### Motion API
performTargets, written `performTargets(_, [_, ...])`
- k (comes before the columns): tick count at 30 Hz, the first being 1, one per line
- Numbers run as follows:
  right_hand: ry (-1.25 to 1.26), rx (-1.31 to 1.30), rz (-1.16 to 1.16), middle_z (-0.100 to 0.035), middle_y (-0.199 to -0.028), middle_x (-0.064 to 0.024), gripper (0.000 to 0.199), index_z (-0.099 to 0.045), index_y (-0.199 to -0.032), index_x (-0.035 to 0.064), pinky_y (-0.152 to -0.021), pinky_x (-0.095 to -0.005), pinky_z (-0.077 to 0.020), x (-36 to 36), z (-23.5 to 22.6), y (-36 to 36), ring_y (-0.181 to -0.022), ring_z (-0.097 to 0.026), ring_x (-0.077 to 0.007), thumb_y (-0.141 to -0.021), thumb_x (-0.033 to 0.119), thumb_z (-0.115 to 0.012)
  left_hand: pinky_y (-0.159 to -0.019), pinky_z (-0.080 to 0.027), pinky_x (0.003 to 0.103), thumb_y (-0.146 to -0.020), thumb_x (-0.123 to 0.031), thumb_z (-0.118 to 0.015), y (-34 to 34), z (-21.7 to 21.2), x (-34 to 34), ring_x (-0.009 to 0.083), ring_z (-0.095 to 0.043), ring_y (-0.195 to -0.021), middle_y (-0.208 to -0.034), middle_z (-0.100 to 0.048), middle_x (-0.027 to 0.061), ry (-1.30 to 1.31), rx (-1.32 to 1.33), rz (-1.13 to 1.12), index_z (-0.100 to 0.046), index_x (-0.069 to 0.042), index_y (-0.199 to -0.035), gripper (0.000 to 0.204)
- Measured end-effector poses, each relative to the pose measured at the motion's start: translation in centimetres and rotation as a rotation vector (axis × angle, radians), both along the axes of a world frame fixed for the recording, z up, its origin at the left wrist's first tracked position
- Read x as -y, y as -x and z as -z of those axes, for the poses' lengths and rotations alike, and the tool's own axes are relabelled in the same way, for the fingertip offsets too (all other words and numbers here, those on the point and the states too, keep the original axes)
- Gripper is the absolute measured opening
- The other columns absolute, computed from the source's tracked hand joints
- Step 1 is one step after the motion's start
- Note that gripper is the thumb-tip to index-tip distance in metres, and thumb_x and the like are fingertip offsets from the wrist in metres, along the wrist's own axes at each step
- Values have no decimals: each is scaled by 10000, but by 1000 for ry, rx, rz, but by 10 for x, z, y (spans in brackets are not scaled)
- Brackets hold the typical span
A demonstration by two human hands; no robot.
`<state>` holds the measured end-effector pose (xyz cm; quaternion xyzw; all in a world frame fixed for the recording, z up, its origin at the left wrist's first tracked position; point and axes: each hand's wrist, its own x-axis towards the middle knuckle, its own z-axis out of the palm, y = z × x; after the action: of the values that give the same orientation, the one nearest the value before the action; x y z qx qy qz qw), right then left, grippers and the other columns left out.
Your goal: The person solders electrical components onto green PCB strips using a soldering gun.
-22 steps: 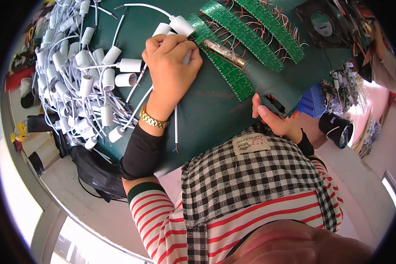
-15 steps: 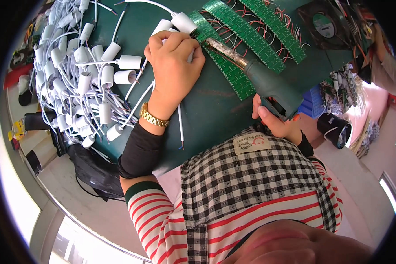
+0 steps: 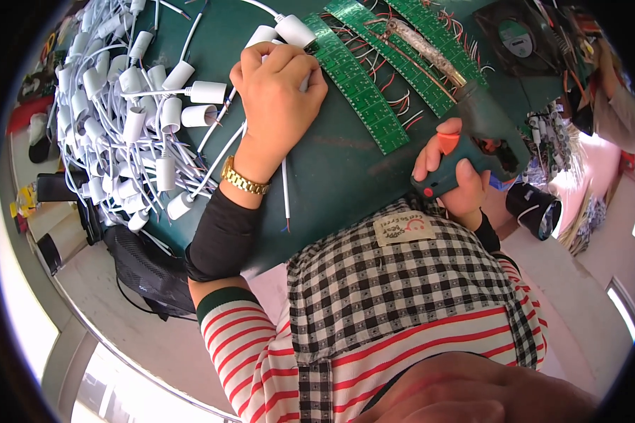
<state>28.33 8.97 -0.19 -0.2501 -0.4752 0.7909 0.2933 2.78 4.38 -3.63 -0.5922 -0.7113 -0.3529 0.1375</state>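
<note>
My left hand (image 3: 279, 102) is closed around white cylindrical lamp sockets, mostly hidden by the fingers; one white socket (image 3: 262, 35) shows above the knuckles. Beside it another white socket (image 3: 294, 31) meets the far end of a green circuit board strip (image 3: 356, 84). A white cable (image 3: 286, 194) with bare wire ends hangs below that hand. My right hand (image 3: 458, 169) grips the handle of a dark green soldering gun (image 3: 497, 120) with an orange trigger. Its metal tip lies over a second board strip (image 3: 402, 63), away from the sockets.
A large heap of white sockets with cables (image 3: 120, 120) covers the table's left side. Thin red and white wires run between the board strips. At the far right stands a black fan (image 3: 518, 41); a co-worker's arm (image 3: 617, 106) is beyond it. A black bag (image 3: 148, 268) sits lower left.
The soldering gun has swung right, its tip leaving the sockets by my left hand. My right hand now shows wrapped on its handle. The left hand has barely moved.
</note>
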Motion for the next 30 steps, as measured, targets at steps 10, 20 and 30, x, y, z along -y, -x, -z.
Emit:
performTargets(10, [232,-417,126,-505,-816,-89,377,-476,-1193,68,-966,-469,-392,5,18,48,-723,-547,-216,-930,333,-422,-776,-348,381,-642,-90,-701,-2,8,-4,232,-542,-898,-798,-621,-40,-65,-20,-4,-662,-118,-708,82])
performTargets(20, [204,-389,217,-469,-821,-53,329,-484,-1168,62,-1070,-493,-284,10,34,62,-733,-506,-192,-932,282,-416,-788,-353,399,-670,-125,-682,-5,4,-5,236,-541,-889,-774,-595,-13,-1,-171,-37,-633,-117,-729,77])
performTargets(30, [215,-406,213,-553,-787,-71,291,-480,-1144,41,-951,-413,-397,5,36,61,-703,-603,-234,-896,176,-550,-816,-380,411,-691,-158,-679,-14,-25,35,281,-521,-970,-1101,-535,88,290,-184,3,-499,-80,-1227,571])
